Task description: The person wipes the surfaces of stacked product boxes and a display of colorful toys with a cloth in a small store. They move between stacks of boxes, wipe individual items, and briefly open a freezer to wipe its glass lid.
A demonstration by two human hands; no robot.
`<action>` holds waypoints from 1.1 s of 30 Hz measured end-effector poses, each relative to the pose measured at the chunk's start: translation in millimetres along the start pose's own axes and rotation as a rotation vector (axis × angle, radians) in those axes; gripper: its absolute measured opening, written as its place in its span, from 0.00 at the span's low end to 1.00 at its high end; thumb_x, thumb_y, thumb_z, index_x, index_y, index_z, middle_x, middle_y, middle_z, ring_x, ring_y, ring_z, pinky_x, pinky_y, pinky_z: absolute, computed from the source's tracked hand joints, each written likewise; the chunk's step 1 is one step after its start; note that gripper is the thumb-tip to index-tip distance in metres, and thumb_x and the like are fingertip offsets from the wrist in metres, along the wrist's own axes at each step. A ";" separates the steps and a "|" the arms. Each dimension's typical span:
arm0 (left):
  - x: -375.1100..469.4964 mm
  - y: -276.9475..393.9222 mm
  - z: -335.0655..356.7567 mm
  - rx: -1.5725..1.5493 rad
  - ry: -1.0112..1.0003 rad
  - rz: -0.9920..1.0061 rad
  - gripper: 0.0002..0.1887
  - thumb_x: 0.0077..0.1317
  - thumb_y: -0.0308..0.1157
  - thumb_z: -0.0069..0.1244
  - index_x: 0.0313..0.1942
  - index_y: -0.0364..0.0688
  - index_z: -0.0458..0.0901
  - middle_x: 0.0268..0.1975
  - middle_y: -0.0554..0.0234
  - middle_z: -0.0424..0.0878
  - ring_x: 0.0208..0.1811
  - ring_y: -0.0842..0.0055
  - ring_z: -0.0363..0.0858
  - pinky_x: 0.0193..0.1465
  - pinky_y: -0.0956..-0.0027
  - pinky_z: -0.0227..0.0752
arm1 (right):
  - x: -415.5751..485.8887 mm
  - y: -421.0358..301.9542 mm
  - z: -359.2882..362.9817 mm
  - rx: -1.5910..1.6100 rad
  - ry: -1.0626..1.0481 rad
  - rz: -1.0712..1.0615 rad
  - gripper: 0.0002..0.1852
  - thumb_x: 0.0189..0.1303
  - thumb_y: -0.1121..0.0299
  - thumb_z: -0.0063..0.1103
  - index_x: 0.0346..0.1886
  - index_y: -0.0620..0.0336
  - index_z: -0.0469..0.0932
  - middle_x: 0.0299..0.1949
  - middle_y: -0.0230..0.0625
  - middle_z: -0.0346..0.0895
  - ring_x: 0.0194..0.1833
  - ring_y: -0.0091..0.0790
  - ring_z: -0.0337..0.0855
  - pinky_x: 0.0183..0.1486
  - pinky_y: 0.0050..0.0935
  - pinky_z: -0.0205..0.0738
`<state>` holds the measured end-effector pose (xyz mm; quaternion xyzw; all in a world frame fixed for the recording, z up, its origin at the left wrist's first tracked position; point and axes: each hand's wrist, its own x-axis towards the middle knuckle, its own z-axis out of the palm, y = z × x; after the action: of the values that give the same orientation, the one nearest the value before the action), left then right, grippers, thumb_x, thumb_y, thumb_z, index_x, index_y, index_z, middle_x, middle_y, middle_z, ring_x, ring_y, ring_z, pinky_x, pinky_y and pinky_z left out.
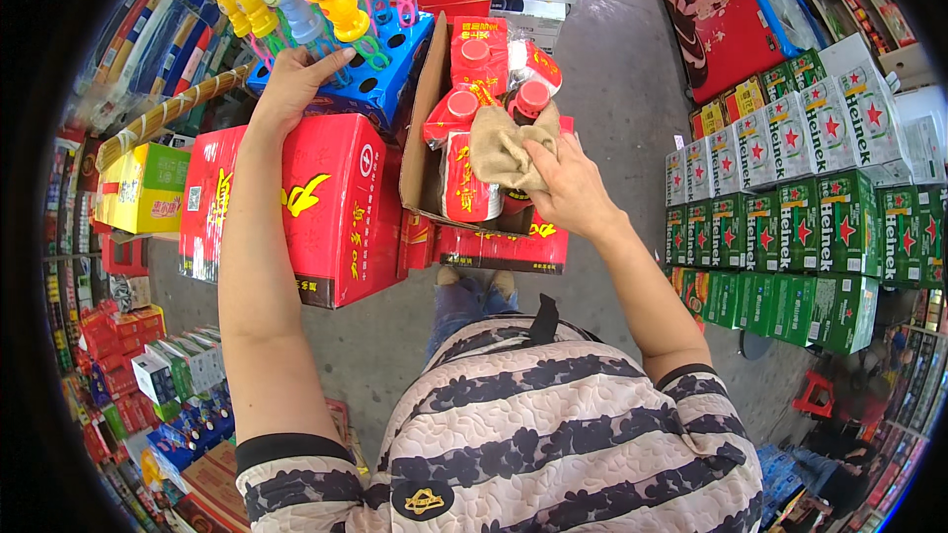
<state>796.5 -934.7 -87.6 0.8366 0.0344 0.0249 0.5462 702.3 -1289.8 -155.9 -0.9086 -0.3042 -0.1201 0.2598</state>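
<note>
At the upper left, my left hand rests on the near edge of a blue display box, by the stems of several animal-shaped bubble wands. Its thumb and fingers are spread around the stems; whether it grips one is not plain. My right hand holds a crumpled beige cloth against red-capped bottles. An open cardboard carton contains these bottles, some in red-labelled plastic wrap. One dark bottle with a red cap stands just behind the cloth.
Large red drink cartons stand left of the open carton. Stacked green and silver beer cartons line the right side, below a red chest freezer. A yellow-green box and packed shelves are at the left. A red stool stands at lower right.
</note>
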 end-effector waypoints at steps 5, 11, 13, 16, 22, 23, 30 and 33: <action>-3.8 8.5 6.8 0.018 0.014 -0.009 0.19 0.53 0.42 0.64 0.30 0.33 0.80 0.26 0.66 0.77 0.27 0.83 0.71 0.30 0.77 0.64 | 11.9 9.0 1.0 0.085 -0.025 0.101 0.16 0.48 0.68 0.60 0.42 0.62 0.75 0.38 0.48 0.74 0.40 0.52 0.76 0.42 0.46 0.72; 1.8 -15.1 -4.7 0.023 0.023 0.027 0.17 0.53 0.42 0.63 0.28 0.34 0.81 0.24 0.71 0.76 0.24 0.86 0.70 0.24 0.77 0.62 | 64.3 -4.4 -55.3 -0.190 -0.168 0.035 0.15 0.52 0.60 0.61 0.35 0.62 0.74 0.35 0.48 0.77 0.38 0.50 0.78 0.40 0.45 0.74; 3.8 -14.3 2.4 -0.007 0.013 0.053 0.18 0.53 0.43 0.63 0.27 0.35 0.80 0.23 0.70 0.75 0.23 0.85 0.70 0.22 0.76 0.62 | 90.6 -3.4 -71.2 -0.244 -0.029 -0.005 0.15 0.52 0.60 0.61 0.35 0.63 0.74 0.34 0.48 0.77 0.38 0.50 0.78 0.40 0.45 0.74; 2.9 -11.5 2.4 0.043 0.031 0.027 0.20 0.52 0.45 0.63 0.25 0.36 0.78 0.24 0.68 0.75 0.23 0.84 0.70 0.23 0.76 0.63 | 140.9 0.8 -58.8 -0.156 0.131 -0.039 0.14 0.54 0.65 0.56 0.43 0.59 0.76 0.39 0.49 0.76 0.42 0.50 0.76 0.44 0.44 0.71; -9.6 13.1 8.1 0.035 -0.009 0.024 0.19 0.53 0.44 0.62 0.27 0.35 0.80 0.24 0.68 0.77 0.22 0.85 0.70 0.25 0.75 0.63 | 175.2 30.1 33.9 -0.278 -0.283 -0.039 0.17 0.51 0.65 0.58 0.44 0.61 0.76 0.44 0.54 0.76 0.50 0.52 0.74 0.53 0.42 0.70; -8.3 13.2 7.6 0.066 -0.012 0.023 0.19 0.53 0.44 0.62 0.27 0.35 0.80 0.23 0.68 0.77 0.22 0.85 0.70 0.25 0.75 0.63 | 176.6 39.9 41.0 -0.227 -0.257 0.001 0.17 0.51 0.65 0.59 0.44 0.61 0.76 0.44 0.54 0.76 0.50 0.52 0.75 0.52 0.42 0.70; -5.5 2.0 2.5 0.092 -0.041 -0.002 0.19 0.55 0.43 0.61 0.35 0.33 0.82 0.30 0.64 0.81 0.30 0.82 0.74 0.36 0.74 0.67 | 189.3 60.8 53.1 0.105 -0.201 0.172 0.15 0.53 0.61 0.55 0.40 0.59 0.76 0.41 0.50 0.78 0.47 0.52 0.77 0.49 0.43 0.69; -3.2 9.5 5.0 0.084 -0.076 -0.015 0.20 0.56 0.42 0.61 0.39 0.33 0.82 0.34 0.64 0.83 0.34 0.82 0.76 0.41 0.75 0.69 | 188.9 75.4 53.2 0.001 -0.159 0.139 0.14 0.53 0.61 0.54 0.40 0.59 0.76 0.42 0.51 0.78 0.47 0.54 0.76 0.49 0.44 0.69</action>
<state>794.0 -943.3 -80.9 0.8589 0.0209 -0.0125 0.5115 900.4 -1219.4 -159.4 -0.9340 -0.2602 -0.0291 0.2431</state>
